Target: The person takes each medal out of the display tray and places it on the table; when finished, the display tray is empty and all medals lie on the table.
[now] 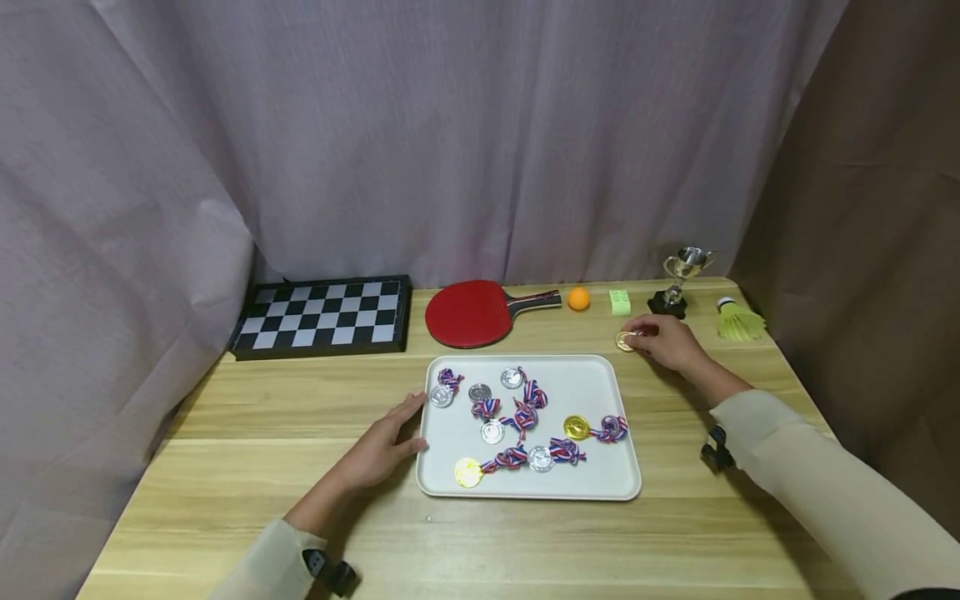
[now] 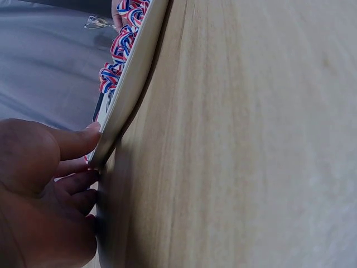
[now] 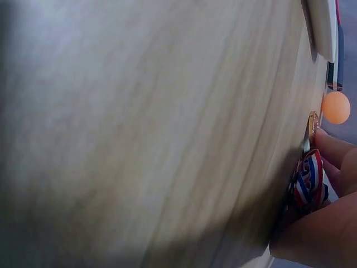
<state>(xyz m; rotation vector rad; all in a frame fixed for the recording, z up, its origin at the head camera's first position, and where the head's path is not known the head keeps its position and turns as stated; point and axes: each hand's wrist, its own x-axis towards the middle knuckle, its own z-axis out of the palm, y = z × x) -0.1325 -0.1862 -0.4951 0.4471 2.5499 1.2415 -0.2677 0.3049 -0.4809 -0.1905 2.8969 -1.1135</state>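
My right hand (image 1: 667, 342) pinches a gold medal (image 1: 624, 341) at the table just beyond the tray's far right corner. In the right wrist view, the medal's knotted red, white and blue ribbon (image 3: 309, 181) lies beneath the fingers. My left hand (image 1: 378, 446) touches the left edge of a white tray (image 1: 442, 486), thumb and fingertips against its rim (image 2: 131, 92). On the tray lie several silver medals (image 1: 492, 431) and two gold medals, one (image 1: 468, 472) near the front left and another (image 1: 577, 427) toward the right, with knotted ribbons.
Along the back stand a checkered board (image 1: 322, 315), a red table tennis paddle (image 1: 468, 313), an orange ball (image 1: 578, 298), a light green block (image 1: 619, 302), a small trophy cup (image 1: 678, 279) and a yellow shuttlecock (image 1: 738, 321). Grey curtain (image 1: 450, 142) hangs behind the wooden table.
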